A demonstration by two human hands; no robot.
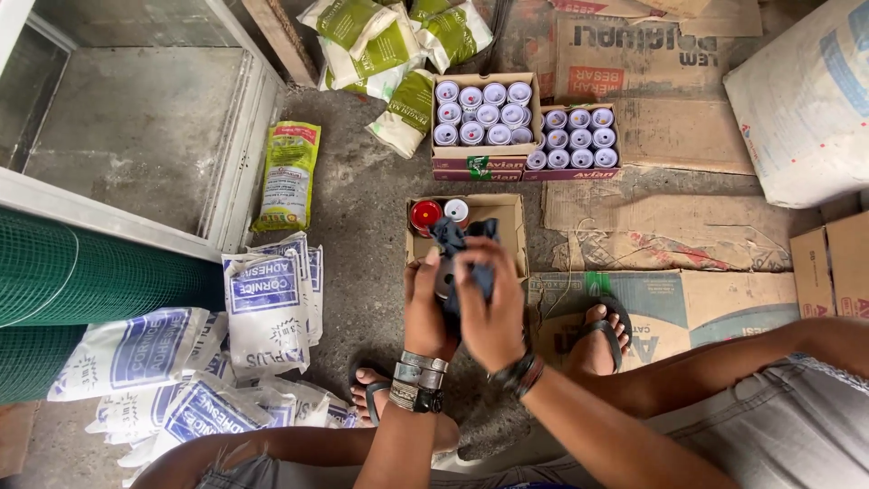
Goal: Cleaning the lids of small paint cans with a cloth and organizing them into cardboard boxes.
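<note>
under your hands lies a grey, stained concrete floor [362, 208]. just beyond your fingers sits a small open brown cardboard box [511, 226], and farther ahead two open cardboard cartons of white-capped cans [484, 113] stand side by side, touching. flattened brown cardboard sheets [661, 226] spread off to your right and reach under your right foot. to your left lie white-and-blue paper sacks [262, 308] in a heap, with a single green-and-yellow plastic pouch [288, 177] beyond them. green-and-white bags [389, 45] pile up far ahead.
</note>
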